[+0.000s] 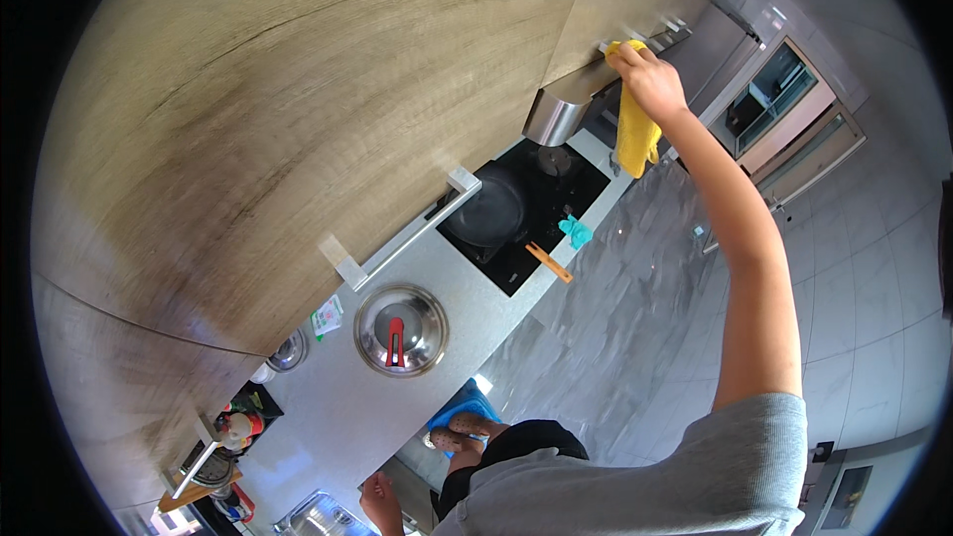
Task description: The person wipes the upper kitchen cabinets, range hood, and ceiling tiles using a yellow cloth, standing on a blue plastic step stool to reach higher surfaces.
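Note:
My right hand (649, 82), at the end of a raised and outstretched arm, grips a yellow cloth (636, 138). The cloth hangs down from my fingers, and its top is at a metal handle low on the wood-grain wall cabinet (357, 89). Whether it touches the handle is hard to tell. Down by the front edge of the grey countertop (320, 402), my left hand (378, 497) has its fingers curled, with nothing visible in them. Below me, my feet in brown clogs (450, 432) stand on a blue plastic stool (465, 402).
A black cooktop (536, 193) carries a black frying pan (488, 208) with a wooden handle (549, 262) over the edge. A teal cloth (575, 231) lies nearby. A glass lid (402, 330), a sink (324, 515) and a projecting cabinet handle (417, 234) are close by.

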### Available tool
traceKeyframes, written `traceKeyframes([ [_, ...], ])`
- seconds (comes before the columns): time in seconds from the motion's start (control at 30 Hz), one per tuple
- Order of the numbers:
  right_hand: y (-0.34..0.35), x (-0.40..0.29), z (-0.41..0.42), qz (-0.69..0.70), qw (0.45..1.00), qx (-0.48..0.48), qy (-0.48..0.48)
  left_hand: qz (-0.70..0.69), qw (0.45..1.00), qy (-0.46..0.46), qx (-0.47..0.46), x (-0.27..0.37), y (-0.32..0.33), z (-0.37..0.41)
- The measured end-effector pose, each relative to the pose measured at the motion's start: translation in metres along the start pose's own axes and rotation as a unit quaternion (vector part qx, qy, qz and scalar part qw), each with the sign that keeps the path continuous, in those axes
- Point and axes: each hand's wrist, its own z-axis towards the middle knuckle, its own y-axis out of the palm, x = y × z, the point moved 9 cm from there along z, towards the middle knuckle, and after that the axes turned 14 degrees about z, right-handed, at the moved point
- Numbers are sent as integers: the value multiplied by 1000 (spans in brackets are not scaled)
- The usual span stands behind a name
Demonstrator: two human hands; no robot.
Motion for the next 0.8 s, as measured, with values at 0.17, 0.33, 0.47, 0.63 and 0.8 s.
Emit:
traceKeyframes([
  [0.17, 5, 1, 4, 1, 1000, 7, 14, 16, 1000, -2, -1, -4, 2, -5],
  [0.33, 2, 2, 0, 4, 1000, 14, 17, 8, 1000, 16, 3, -11, 9, -8],
  [0.47, -1, 2, 5, 0, 999, 21, 29, 18, 1000, 11, -15, -2, 6, -3],
  [0.63, 8, 43, -28, 3, 997, 8, 71, -5, 1000, 14, 3, -8, 17, 0],
  [0.8, -11, 19, -23, 101, 989, 56, 92, -6, 1000, 0, -10, 3, 13, -8],
])
